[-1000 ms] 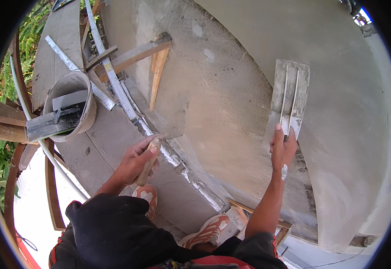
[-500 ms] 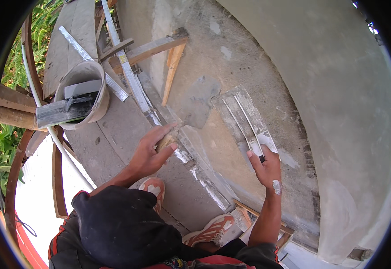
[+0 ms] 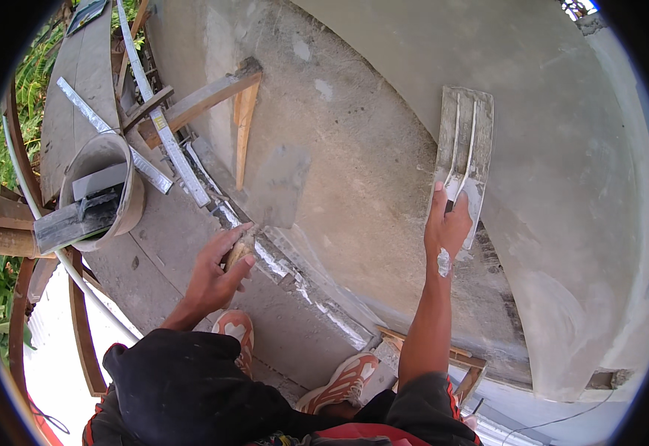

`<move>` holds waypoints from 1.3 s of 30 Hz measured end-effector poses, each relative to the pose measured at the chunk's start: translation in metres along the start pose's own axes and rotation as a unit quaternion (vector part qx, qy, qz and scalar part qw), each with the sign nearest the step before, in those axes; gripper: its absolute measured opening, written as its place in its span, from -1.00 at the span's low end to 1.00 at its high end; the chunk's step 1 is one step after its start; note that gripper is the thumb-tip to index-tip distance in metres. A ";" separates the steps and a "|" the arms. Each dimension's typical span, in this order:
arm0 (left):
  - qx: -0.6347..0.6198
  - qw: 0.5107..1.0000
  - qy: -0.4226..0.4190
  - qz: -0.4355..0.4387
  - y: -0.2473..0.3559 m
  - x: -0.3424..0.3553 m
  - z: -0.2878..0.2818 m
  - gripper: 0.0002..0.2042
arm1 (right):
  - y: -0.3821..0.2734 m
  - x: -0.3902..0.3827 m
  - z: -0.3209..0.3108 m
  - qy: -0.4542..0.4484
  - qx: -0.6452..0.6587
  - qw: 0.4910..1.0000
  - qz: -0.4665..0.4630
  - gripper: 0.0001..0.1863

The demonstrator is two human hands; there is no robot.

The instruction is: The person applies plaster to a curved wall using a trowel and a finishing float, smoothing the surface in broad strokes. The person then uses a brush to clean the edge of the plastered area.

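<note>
- Gripping a tool in each hand; clock positions read from the centre of the view.
- Right hand (image 3: pixel 447 223): 3 o'clock, fingers closed on the float (image 3: pixel 464 111) at the dark grip near its lower end. Pale smear (image 3: pixel 443 262) on the wrist.
- Float: 2 o'clock, long, two pale ribs on the visible face, far end aimed at 12. Lies over the border of bare wall (image 3: pixel 369 201) and smooth coat (image 3: pixel 562 171); can't tell if it's touching.
- Left hand (image 3: pixel 216 271): 8 o'clock, fingers wrapped round the wooden handle of a trowel (image 3: pixel 280 186).
- Trowel: broad grey blade, 10 o'clock and close to centre, aimed at 1 from the hand, in front of bare wall. Contact with the wall: can't tell.
- Tools well apart, bare wall between.
- Wall: tan-grey and rough through the middle; smooth coat covers 1 to 4 o'clock, with a curved edge.
- Bucket (image 3: pixel 108 152): 9 o'clock, grey block (image 3: pixel 101 181) and black tool (image 3: pixel 79 223) in its mouth, the tool overhanging the rim.
- 10 o'clock: long bar (image 3: pixel 164 130), and short bar (image 3: pixel 86 104) partly behind the bucket.
- 11 o'clock: wooden brace (image 3: pixel 205 104), thin wedge (image 3: pixel 246 134) at its wall end.
- Planks (image 3: pixel 161 253): 8 o'clock, silvery strip (image 3: pixel 268 260) along the wall-side edge.
- Shoes (image 3: pixel 235 334): pink and white, 7 and 6 o'clock.
- Far 8 to 10: white pipe (image 3: pixel 97 293), plants (image 3: pixel 30 111).
</note>
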State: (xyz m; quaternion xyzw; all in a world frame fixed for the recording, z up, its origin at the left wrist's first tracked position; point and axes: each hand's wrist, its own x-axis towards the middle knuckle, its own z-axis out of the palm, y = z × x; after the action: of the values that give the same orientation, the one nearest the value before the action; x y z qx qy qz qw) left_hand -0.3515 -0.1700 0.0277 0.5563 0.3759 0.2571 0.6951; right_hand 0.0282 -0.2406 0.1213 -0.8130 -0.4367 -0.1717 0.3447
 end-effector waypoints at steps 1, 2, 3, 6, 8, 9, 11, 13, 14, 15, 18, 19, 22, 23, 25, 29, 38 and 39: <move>-0.002 1.000 0.000 -0.004 -0.001 0.000 0.000 -0.47 | -0.001 0.004 0.002 -0.021 -0.012 1.000 -0.003 -0.56; -0.004 1.000 -0.001 -0.007 -0.001 0.000 0.000 -0.47 | -0.002 0.004 0.003 -0.019 -0.044 0.999 0.024 -0.56; -0.006 1.000 0.001 -0.006 -0.002 0.000 -0.001 -0.47 | -0.004 0.002 0.004 -0.022 -0.067 0.997 0.042 -0.55; -0.013 1.000 0.005 -0.012 -0.002 -0.001 -0.006 -0.47 | -0.010 -0.017 0.001 0.012 -0.044 0.995 0.094 -0.54; -0.028 0.999 0.013 -0.028 -0.003 -0.002 -0.008 -0.47 | -0.013 -0.025 0.002 0.032 -0.013 0.995 0.095 -0.54; -0.029 0.999 0.012 -0.030 -0.004 -0.002 -0.009 -0.46 | -0.013 -0.026 0.003 0.034 -0.005 0.996 0.083 -0.54; -0.027 0.999 0.006 -0.036 -0.005 -0.001 -0.010 -0.45 | -0.015 -0.022 0.009 0.023 0.009 0.997 0.075 -0.55; -0.021 0.999 -0.003 -0.035 -0.006 -0.001 -0.009 -0.44 | -0.017 -0.012 0.018 0.003 0.008 0.998 0.057 -0.54; -0.020 0.999 -0.005 -0.034 -0.006 0.000 -0.009 -0.44 | -0.018 -0.011 0.021 0.002 0.018 1.000 0.024 -0.54; -0.023 0.999 -0.004 -0.034 -0.007 0.000 -0.009 -0.44 | -0.019 -0.012 0.024 0.008 -0.007 1.000 0.009 -0.54; -0.034 0.999 0.001 -0.034 -0.008 0.001 -0.012 -0.44 | -0.026 -0.029 0.026 -0.021 -0.056 0.996 0.065 -0.54; -0.041 0.998 0.004 -0.036 -0.009 0.000 -0.013 -0.44 | -0.027 -0.034 0.025 -0.057 -0.084 0.986 0.133 -0.53; -0.042 0.998 0.010 -0.046 -0.010 -0.002 -0.015 -0.44 | -0.030 -0.035 0.025 0.014 0.015 0.995 0.101 -0.53; -0.037 0.998 0.008 -0.050 -0.010 -0.002 -0.015 -0.44 | -0.029 -0.027 0.026 -0.004 0.028 0.993 0.113 -0.53; -0.035 0.998 0.003 -0.053 -0.010 -0.001 -0.014 -0.43 | -0.030 -0.012 0.032 -0.004 -0.001 0.998 0.064 -0.54; -0.046 0.998 0.003 -0.050 -0.011 0.000 -0.014 -0.42 | -0.037 -0.020 0.034 -0.031 -0.040 0.995 0.088 -0.54; -0.041 0.997 0.000 -0.067 -0.011 -0.003 -0.015 -0.42 | -0.031 -0.019 0.018 -0.011 -0.011 0.994 0.105 -0.52; -0.043 0.997 0.001 -0.064 -0.012 -0.002 -0.015 -0.42 | -0.032 -0.019 0.016 -0.022 -0.041 0.993 0.113 -0.53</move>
State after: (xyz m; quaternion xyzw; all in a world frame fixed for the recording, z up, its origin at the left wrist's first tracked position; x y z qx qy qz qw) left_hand -0.3653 -0.1660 0.0156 0.5002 0.4004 0.2283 0.7330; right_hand -0.0097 -0.2281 0.1120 -0.8740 -0.3424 -0.1320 0.3186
